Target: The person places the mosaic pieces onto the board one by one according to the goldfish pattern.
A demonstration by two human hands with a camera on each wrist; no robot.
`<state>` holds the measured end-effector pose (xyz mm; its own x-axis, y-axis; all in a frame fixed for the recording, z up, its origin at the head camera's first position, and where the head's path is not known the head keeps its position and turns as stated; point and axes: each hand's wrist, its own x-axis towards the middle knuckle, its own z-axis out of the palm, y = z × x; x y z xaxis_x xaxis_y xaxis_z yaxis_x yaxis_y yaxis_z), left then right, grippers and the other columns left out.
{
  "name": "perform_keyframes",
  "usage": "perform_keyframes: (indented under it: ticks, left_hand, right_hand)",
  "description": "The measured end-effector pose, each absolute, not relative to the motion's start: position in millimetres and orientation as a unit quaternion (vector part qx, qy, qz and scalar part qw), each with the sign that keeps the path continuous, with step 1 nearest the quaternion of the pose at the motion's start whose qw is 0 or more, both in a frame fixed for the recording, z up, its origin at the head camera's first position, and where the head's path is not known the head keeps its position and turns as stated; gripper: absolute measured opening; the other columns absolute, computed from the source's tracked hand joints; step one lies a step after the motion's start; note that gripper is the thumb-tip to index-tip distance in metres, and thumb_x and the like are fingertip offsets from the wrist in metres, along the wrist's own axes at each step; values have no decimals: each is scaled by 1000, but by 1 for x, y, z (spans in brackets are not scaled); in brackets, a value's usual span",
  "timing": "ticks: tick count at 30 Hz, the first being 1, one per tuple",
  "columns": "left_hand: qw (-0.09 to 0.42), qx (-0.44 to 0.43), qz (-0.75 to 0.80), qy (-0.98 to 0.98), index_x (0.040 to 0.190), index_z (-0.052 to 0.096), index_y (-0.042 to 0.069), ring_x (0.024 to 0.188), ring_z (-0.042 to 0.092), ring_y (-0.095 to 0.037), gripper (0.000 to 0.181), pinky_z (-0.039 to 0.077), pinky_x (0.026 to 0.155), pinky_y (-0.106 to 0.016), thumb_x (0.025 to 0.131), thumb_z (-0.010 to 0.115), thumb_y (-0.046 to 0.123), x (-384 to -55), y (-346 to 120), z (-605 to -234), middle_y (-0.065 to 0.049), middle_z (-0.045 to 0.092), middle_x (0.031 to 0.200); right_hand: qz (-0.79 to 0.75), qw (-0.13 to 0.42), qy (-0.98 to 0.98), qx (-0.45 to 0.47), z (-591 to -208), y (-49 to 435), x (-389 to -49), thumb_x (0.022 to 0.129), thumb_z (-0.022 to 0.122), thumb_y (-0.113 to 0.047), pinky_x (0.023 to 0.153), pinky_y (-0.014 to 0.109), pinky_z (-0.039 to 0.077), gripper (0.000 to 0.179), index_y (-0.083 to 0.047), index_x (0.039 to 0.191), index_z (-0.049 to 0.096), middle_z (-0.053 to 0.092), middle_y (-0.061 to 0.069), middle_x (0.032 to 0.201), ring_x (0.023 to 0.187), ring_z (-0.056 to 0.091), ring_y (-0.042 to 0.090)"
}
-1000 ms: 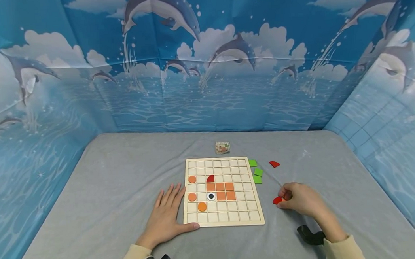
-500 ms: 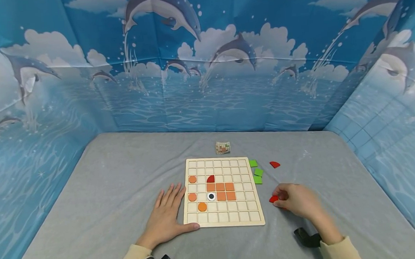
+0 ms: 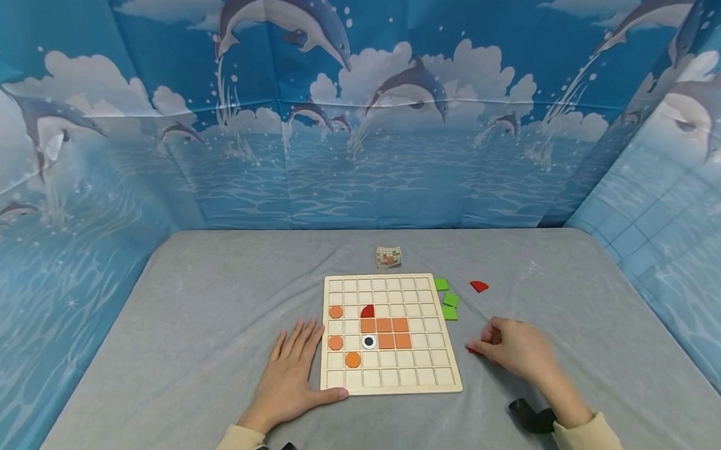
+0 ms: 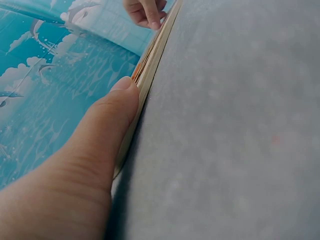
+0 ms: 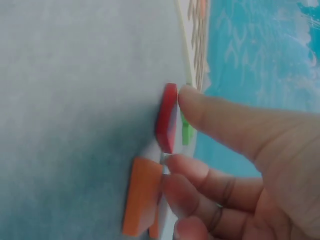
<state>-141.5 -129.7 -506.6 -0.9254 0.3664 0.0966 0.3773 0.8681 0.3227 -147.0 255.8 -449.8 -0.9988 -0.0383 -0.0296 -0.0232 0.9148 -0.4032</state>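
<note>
The red piece (image 5: 167, 120) lies at the thumb and bent fingers of the right hand (image 3: 517, 348); whether they pinch it I cannot tell. Orange pieces (image 5: 142, 197) sit near those fingers. Well apart, the left hand (image 3: 292, 379), fingers spread, rests along the left side of the board (image 3: 401, 390), thumb on its near corner. Beyond are green squares (image 3: 450, 300), a red wedge (image 3: 479, 286) and a card (image 3: 388, 257).

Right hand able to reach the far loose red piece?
Likely yes: only grey cloth shows between right hand and far red piece, though that hand seems to pinch the nearer red piece.
</note>
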Motion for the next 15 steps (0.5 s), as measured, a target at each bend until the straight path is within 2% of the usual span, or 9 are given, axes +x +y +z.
perform_keyframes:
  ticks: [6, 15]
  left_hand:
    - [19, -195, -172, -965, 153, 18, 13, 143, 3, -21, 117, -2, 114, -42, 67, 46, 88, -141, -130, -508, -6, 14, 157]
    - [37, -203, -171, -963, 153, 20, 12, 143, 6, -23, 116, 1, 114, -44, 68, 46, 88, -142, -131, -510, -7, 17, 156]
  right_hand:
    - [-182, 10, 983, -7, -453, 252, -147, 76, 79, -38, 45, 28, 31, 34, -14, 68, 55, 45, -4, 53, 48, 42, 13]
    - [-201, 4, 980, -9, -456, 245, -148, 77, 79, -31, 49, 29, 36, 27, -12, 77, 60, 49, -4, 62, 56, 45, 13]
